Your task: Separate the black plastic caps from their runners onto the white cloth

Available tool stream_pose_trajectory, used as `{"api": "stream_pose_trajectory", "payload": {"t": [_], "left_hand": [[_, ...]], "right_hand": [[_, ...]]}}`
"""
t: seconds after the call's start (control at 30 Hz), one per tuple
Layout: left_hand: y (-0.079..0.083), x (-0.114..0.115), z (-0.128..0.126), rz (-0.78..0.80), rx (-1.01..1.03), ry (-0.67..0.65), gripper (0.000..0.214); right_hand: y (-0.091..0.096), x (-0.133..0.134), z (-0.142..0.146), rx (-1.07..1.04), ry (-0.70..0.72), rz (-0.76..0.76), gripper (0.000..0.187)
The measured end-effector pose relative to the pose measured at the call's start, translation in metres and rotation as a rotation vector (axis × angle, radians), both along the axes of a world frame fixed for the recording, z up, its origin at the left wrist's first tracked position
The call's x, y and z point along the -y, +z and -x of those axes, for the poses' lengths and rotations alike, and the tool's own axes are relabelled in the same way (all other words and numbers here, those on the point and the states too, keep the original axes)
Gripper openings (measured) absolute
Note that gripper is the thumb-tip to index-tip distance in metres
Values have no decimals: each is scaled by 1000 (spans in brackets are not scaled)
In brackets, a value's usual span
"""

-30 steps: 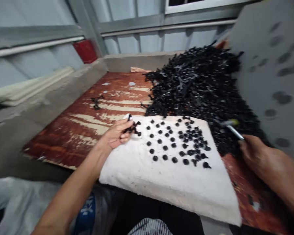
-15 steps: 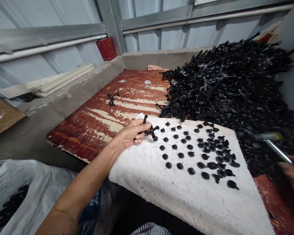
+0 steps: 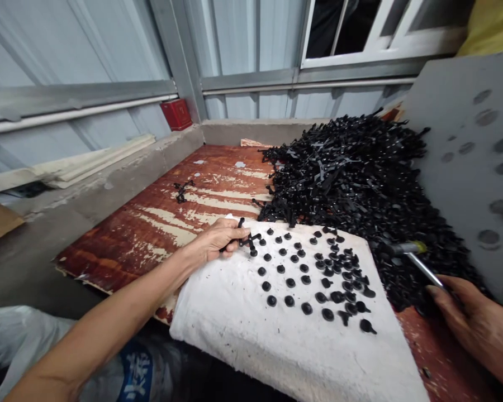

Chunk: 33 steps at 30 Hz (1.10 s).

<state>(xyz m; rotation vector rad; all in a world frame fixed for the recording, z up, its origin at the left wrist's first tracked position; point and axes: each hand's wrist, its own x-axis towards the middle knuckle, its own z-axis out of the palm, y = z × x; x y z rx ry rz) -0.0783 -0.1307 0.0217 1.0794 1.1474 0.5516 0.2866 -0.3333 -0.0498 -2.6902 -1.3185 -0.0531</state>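
My left hand (image 3: 218, 242) rests on the far left corner of a white foam block (image 3: 276, 329), its fingers closed round a small black plastic sprue piece (image 3: 246, 241). Several black round caps (image 3: 318, 273) sit in rows on the block. At the lower right, my right hand (image 3: 471, 318) grips a thin metal tool with a yellow-green end (image 3: 411, 254), which points into a big heap of black plastic pieces (image 3: 360, 173).
A worn red-brown board (image 3: 171, 212) lies under the block and the heap, with one stray black piece (image 3: 181, 190) on it. A grey panel with dark spots (image 3: 469, 151) leans at the right. A red box (image 3: 176, 114) stands at the wall corner. A plastic bag (image 3: 8, 340) sits lower left.
The view has swung and tilted up, showing the window and the grey panel again. My left hand keeps the black piece at the block's corner; my right hand stays on the tool.
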Motion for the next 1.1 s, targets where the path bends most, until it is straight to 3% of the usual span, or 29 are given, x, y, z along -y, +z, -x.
{"api": "stream_pose_trajectory", "payload": {"t": [0.1, 0.53, 1.1], "left_hand": [[-3, 0, -2, -17, 12, -1, 23], [0, 1, -7, 11, -30, -1, 29], [3, -1, -11, -32, -37, -54, 29]], "right_hand": [[19, -3, 17, -96, -68, 42, 45], [41, -6, 35, -122, -62, 73, 36], [37, -5, 34, -110, -73, 138, 46]]}}
